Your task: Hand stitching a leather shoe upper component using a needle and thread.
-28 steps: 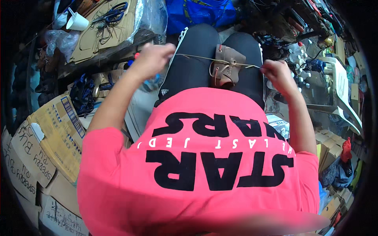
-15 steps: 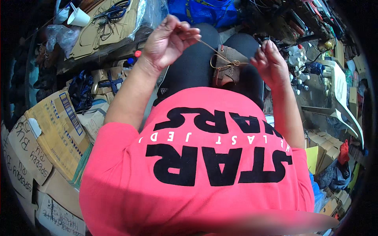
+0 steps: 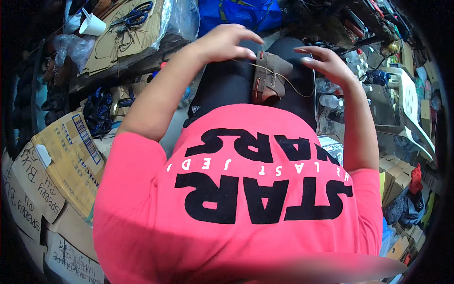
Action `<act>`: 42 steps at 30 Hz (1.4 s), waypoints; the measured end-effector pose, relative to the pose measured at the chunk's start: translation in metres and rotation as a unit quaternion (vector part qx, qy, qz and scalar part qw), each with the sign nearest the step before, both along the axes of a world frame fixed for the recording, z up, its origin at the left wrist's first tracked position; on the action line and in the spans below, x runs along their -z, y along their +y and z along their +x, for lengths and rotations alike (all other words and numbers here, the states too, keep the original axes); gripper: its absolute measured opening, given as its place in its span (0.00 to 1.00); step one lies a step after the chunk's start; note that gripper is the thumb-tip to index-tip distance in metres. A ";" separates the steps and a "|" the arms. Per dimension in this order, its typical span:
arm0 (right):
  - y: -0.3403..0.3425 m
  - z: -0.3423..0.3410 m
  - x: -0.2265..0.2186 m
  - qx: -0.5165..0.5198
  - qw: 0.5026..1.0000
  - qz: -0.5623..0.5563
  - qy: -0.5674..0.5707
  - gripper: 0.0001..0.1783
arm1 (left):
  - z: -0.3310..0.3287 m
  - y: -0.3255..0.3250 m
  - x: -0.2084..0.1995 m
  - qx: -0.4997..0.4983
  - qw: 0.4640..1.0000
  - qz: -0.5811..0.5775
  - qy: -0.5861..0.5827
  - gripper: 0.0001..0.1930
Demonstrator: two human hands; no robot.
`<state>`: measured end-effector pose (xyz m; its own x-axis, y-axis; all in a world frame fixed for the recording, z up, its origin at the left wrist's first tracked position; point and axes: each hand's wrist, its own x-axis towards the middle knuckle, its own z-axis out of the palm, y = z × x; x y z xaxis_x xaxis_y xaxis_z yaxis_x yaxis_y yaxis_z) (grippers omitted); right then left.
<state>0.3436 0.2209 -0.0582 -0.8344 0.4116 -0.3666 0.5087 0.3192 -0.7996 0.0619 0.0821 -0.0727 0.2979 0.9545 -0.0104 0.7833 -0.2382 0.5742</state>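
A brown leather shoe upper (image 3: 274,75) rests between my knees, with reddish lacing at its edge. A thin tan lace (image 3: 294,85) crosses over it and hangs in a loose curve toward my right leg. My left hand (image 3: 229,45) hovers beside the upper, thumb and fingers apart, fingertips close to its left edge. On the other side, my right hand (image 3: 328,65) is raised with the fingers spread from the thumb, and nothing shows in it.
Scissors (image 3: 137,14) and dark cords lie on stacked cardboard (image 3: 111,49) at the far left, near a white cup (image 3: 92,24). Cardboard boxes (image 3: 71,156) stand at my left. Small bottles (image 3: 331,101) and a white plastic chair (image 3: 407,102) are at the right.
Both hands have let go of the lace ends they were pulling apart. The lace now lies loose over the upper. My left hand has moved right and down, fingers opened; my right hand has opened too.
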 end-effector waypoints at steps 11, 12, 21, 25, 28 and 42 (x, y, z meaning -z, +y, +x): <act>-0.025 -0.032 0.009 -0.098 0.976 0.189 -0.053 0.16 | 0.046 0.031 0.017 0.084 0.996 -0.020 0.002 0.23; -0.032 -0.032 0.006 -0.065 0.977 0.197 -0.056 0.16 | 0.047 0.033 0.022 0.080 0.997 -0.020 0.000 0.23; -0.035 0.007 0.017 0.079 0.978 0.194 0.020 0.18 | 0.045 0.047 0.034 0.048 0.980 -0.106 -0.161 0.20; -0.064 0.024 -0.002 0.112 0.972 0.145 0.147 0.17 | 0.039 0.049 0.033 0.050 0.964 -0.187 -0.182 0.22; -0.081 0.018 -0.015 -0.016 0.950 0.304 0.076 0.07 | 0.034 0.049 0.032 0.053 0.956 -0.205 -0.205 0.22; -0.073 -0.004 -0.012 0.047 0.965 0.245 0.083 0.07 | 0.037 0.047 0.029 0.041 0.957 -0.208 -0.199 0.21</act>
